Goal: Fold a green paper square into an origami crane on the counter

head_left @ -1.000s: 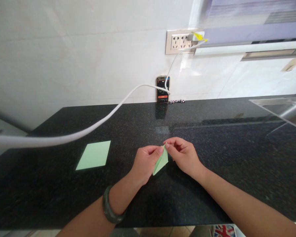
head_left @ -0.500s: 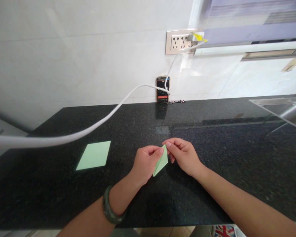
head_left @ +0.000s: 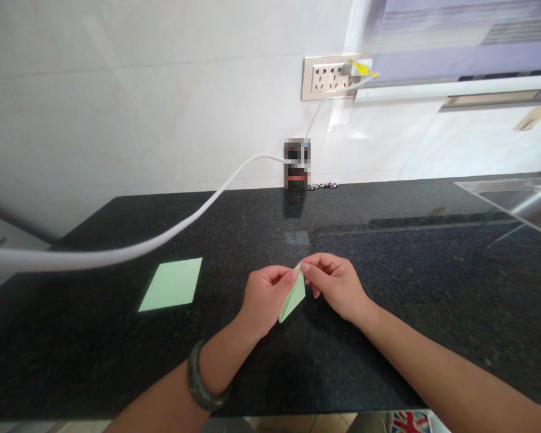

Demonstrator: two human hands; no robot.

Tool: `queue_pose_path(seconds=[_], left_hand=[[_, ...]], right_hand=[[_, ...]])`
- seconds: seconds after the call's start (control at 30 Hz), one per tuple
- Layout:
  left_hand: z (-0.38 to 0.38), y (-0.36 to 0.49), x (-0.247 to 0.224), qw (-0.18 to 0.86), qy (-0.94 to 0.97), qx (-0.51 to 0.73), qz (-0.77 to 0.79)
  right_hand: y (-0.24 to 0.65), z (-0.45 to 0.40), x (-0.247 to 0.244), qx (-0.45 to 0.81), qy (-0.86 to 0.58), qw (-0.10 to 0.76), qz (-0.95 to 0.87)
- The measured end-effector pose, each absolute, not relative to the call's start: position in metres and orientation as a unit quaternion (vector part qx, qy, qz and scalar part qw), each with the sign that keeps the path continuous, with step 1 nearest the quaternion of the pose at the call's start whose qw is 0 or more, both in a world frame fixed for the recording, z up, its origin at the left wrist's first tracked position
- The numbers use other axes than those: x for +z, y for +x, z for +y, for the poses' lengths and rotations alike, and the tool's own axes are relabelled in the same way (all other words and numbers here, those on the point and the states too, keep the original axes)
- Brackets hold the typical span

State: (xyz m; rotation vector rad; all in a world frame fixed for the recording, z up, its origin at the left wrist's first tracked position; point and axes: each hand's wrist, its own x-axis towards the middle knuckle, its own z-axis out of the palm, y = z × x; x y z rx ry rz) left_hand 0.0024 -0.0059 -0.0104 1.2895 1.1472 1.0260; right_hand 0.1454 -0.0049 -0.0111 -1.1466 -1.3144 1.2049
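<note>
A folded piece of light green paper (head_left: 294,299) is held between my two hands above the dark speckled counter (head_left: 234,228). My left hand (head_left: 267,297) pinches its left side, thumb on top. At the paper's upper tip, my right hand (head_left: 336,278) grips with thumb and fingers, close beside the left thumb. The paper tapers to a point at its lower end. Flat on the counter to the left lies a light green sheet (head_left: 174,284), touched by neither hand. A green bangle (head_left: 201,382) circles my left wrist.
Against the wall leans a phone (head_left: 297,163), blurred, with a beaded strap (head_left: 324,186) beside it. A white cable (head_left: 180,227) crosses the left side of the view. The wall socket (head_left: 320,78) holds a plug. A metal sink (head_left: 527,201) is at the far right.
The upper part of the folded paper has shifted slightly left, along with my right fingertips. My left hand keeps its grip nearly unmoved.
</note>
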Motion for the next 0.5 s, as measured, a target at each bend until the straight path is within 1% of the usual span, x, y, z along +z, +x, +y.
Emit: queue_pose_path(seconds=[0.27,0.5], left_hand=[[-0.0057,0.0019,-0.0104,0.526,0.550,0.432,0.484],[-0.0080,0.0038,-0.0059,0.459,0.602,0.425,0.496]], right_hand=[[0.1453,-0.0050,-0.0106,0.501,-0.469,0.488,-0.539],[0.1435,-0.0058,-0.0080,0.502,-0.471,0.483,-0.541]])
